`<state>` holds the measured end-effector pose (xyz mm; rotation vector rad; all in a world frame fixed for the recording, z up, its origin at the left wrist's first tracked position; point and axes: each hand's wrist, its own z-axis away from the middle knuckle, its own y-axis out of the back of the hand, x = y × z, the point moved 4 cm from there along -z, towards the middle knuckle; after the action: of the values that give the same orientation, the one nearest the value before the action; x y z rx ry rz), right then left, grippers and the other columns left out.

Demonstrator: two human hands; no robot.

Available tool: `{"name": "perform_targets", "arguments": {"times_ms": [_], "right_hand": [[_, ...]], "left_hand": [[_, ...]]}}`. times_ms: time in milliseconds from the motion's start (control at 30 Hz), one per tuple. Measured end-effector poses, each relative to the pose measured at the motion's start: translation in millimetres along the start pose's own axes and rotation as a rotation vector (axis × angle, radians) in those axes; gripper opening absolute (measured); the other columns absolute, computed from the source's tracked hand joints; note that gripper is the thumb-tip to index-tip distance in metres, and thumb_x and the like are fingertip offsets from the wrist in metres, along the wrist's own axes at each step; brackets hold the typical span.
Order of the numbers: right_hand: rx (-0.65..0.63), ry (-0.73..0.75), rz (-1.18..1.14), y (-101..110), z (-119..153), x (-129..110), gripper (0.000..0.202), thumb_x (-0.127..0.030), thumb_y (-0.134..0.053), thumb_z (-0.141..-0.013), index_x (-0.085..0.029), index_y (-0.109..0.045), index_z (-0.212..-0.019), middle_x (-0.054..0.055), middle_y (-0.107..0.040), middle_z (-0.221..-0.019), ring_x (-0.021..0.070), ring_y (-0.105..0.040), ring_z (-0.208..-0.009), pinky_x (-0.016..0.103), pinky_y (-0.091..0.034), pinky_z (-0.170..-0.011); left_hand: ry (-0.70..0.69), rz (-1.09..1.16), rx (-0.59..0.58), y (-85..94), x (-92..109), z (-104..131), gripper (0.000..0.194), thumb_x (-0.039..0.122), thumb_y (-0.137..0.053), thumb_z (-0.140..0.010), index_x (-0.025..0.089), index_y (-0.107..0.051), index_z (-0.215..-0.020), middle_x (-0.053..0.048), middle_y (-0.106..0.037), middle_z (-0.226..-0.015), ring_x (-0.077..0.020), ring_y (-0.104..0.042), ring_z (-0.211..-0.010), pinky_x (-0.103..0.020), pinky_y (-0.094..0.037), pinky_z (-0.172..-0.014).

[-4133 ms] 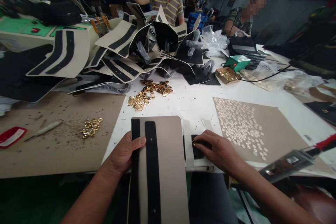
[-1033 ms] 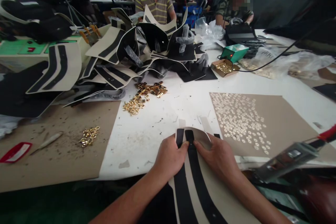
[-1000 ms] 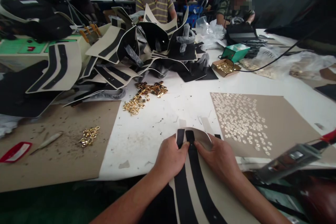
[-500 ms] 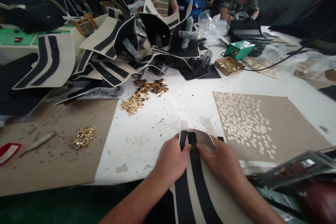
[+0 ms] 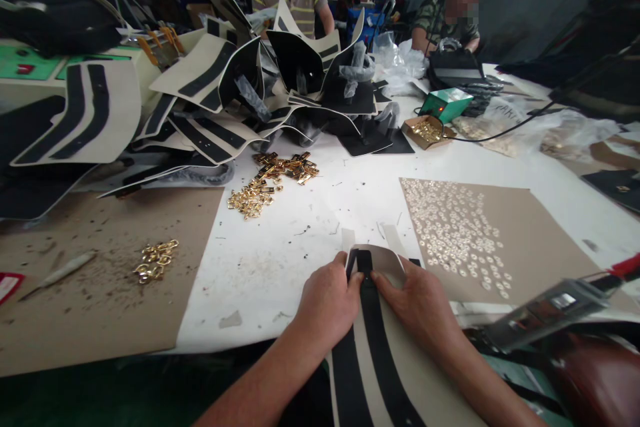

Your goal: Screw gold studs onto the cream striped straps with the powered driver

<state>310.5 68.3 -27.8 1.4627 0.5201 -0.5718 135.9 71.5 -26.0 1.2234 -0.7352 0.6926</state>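
Note:
Between my hands is a beige panel (image 5: pixel 417 363) with two black stripes, its far end curled up at the table's front edge. My left hand (image 5: pixel 330 293) is closed on the panel's left side, thumb pressing by the end of a black stripe. My right hand (image 5: pixel 420 293) grips the right side, its thumb against the same stripe from the other side. Fingers of both hands are hidden behind the panel. Ahead on the white table lies a pile of gold metal fittings (image 5: pixel 253 200). Small pale rings (image 5: pixel 455 233) are spread on a brown board (image 5: pixel 520 233) at right.
A heap of similar striped panels (image 5: pixel 200 73) covers the back left. On the left brown board (image 5: pixel 100 320) lie gold clasps (image 5: pixel 156 260) and an awl (image 5: pixel 63 273). A green box (image 5: pixel 447 104) stands behind a carton of gold parts (image 5: pixel 427 130). Two people sit across the table.
My view has shifted slightly, so the table's contents sit a little further left. Both hands keep their hold on the panel, with hardly any movement.

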Motion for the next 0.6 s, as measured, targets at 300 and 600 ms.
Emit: {"name": "perform_targets", "arguments": {"times_ms": [300,600], "right_hand": [[-0.005,-0.019,0.105,-3,1,1,0.033,-0.047,-0.06,-0.092,-0.024,-0.075,-0.111,0.012,-0.081,-0.099,0.035,-0.077,-0.092,0.041,-0.057,-0.081],[-0.045,0.001,0.099,-2,-1,0,0.025,-0.038,-0.057,-0.095,-0.027,-0.074,-0.111,0.007,-0.08,-0.103,0.0322,-0.076,-0.094,0.038,-0.054,-0.08]], "left_hand": [[-0.088,-0.235,0.17,2.4,-8,6,0.052,0.031,-0.068,-0.091,0.019,-0.056,-0.14,-0.017,-0.074,-0.119,-0.0387,-0.071,-0.109,-0.047,-0.056,-0.086],[-0.508,-0.328,0.163,-6.0,8,8,0.026,0.02,-0.069,-0.092,0.022,-0.068,-0.117,-0.01,-0.07,-0.132,-0.0327,-0.06,-0.128,-0.053,-0.047,-0.11]]}}
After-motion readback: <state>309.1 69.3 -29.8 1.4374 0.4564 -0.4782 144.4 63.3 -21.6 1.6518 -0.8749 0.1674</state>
